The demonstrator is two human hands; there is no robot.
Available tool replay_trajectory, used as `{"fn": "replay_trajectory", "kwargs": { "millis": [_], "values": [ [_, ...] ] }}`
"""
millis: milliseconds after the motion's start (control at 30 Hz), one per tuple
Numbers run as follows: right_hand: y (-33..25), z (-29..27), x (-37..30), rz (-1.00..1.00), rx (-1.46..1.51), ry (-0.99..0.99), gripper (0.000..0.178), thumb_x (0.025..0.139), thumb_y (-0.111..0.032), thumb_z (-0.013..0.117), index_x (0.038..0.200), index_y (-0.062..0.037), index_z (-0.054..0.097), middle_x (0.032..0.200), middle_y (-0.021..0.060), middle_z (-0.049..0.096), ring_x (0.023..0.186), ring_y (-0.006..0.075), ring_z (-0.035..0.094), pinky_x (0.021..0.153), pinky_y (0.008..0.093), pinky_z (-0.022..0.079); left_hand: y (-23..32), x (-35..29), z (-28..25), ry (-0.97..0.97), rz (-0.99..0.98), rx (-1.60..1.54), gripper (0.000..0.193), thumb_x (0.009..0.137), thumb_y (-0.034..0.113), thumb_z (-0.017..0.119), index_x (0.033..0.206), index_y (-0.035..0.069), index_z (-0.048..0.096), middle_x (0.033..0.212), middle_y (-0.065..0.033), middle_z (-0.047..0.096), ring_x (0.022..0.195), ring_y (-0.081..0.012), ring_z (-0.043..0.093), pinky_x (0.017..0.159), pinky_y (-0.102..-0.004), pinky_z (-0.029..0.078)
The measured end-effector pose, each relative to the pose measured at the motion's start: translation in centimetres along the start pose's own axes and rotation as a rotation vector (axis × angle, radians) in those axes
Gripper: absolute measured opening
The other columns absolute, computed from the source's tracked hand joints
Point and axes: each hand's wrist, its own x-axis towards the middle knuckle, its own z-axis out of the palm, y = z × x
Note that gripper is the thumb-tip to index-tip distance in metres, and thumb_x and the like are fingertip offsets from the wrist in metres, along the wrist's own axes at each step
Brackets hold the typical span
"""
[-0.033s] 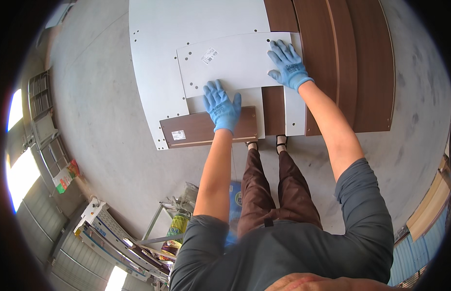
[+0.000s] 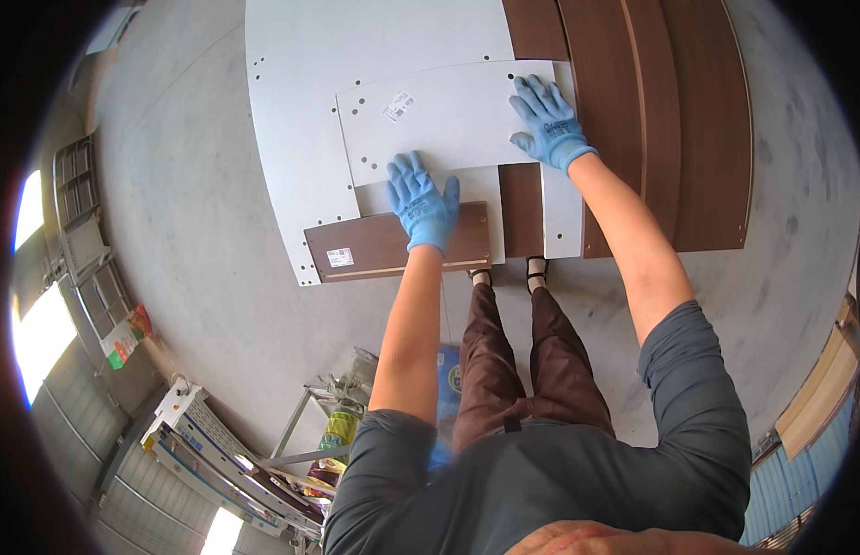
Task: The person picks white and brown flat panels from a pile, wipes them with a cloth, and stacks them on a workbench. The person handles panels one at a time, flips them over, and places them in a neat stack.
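A white drilled panel (image 2: 467, 116) with a paper label lies on top of a larger white board (image 2: 374, 37). My left hand (image 2: 423, 208), in a blue work glove, rests flat with fingers spread. Its fingertips reach the white panel's near edge, and its palm is over a narrow brown panel (image 2: 374, 242) that also bears a label. Near the same white panel's right end lies my gloved right hand (image 2: 548, 125), fingers stretched out and thumb apart. A narrow white strip (image 2: 561, 208) runs beneath that end. Neither hand grips anything.
Long brown boards (image 2: 615, 139) lie at the right of the stack. Grey concrete floor (image 2: 199, 185) surrounds it, and my feet stand at its near edge. At lower left is a metal rack (image 2: 305, 416) with packages. Flat tan sheets (image 2: 823, 388) lean at the far right.
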Motion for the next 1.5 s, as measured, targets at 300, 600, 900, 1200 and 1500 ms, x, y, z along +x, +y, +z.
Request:
{"fn": "replay_trajectory", "kwargs": {
  "millis": [300,600,900,1200,1500],
  "values": [
    [-0.2,-0.4,0.0,0.043,-0.04,-0.001,0.072,0.093,-0.05,0.064,0.151,-0.0106,0.046,0.166,0.0091,0.033,0.156,0.0291,0.026,0.129,0.0491,0.02,-0.4,-0.2,-0.1,0.029,0.026,-0.028,0.091,0.094,0.053,0.064,0.161,0.0,0.032,0.168,-0.026,0.028,0.157,-0.043,0.021,0.127,-0.0525,0.018],
    [-0.7,-1.2,-11.0,0.227,0.166,0.263,0.058,0.088,-0.039,0.071,0.138,-0.0104,0.06,0.157,0.0133,0.049,0.147,0.0301,0.044,0.121,0.0531,0.032,-3.7,-8.7,-5.5,0.197,0.124,-0.119,0.081,0.094,0.044,0.069,0.154,-0.003,0.043,0.16,-0.0275,0.043,0.151,-0.0438,0.036,0.123,-0.0522,0.028],
    [-11.8,0.3,-25.8,-0.064,0.348,-0.009,0.059,0.089,-0.035,0.071,0.139,-0.0069,0.061,0.154,0.0179,0.054,0.141,0.0356,0.049,0.119,0.0518,0.036,-8.7,-38.1,-10.8,-0.089,-0.201,-0.059,0.08,0.092,0.045,0.067,0.153,-0.001,0.045,0.159,-0.0258,0.044,0.15,-0.0434,0.037,0.123,-0.0538,0.027],
    [-25.1,-4.5,-26.4,-0.472,0.172,-0.645,0.061,0.092,-0.045,0.066,0.139,-0.0068,0.063,0.147,0.0185,0.06,0.138,0.0349,0.054,0.115,0.0466,0.041,-20.2,-49.4,-13.7,0.057,-0.627,-0.152,0.078,0.092,0.047,0.063,0.151,-0.001,0.047,0.159,-0.0248,0.043,0.15,-0.0431,0.035,0.124,-0.0538,0.025],
    [-45.5,-5.2,-16.5,-0.198,0.098,-0.846,0.068,0.096,-0.046,0.06,0.15,-0.0047,0.055,0.15,0.0209,0.058,0.139,0.0369,0.055,0.117,0.0434,0.042,-42.9,-57.3,-19.1,0.331,-0.981,-0.02,0.073,0.088,0.042,0.07,0.147,0.003,0.052,0.156,-0.0239,0.046,0.147,-0.0426,0.041,0.122,-0.0552,0.029]
  ]
}}
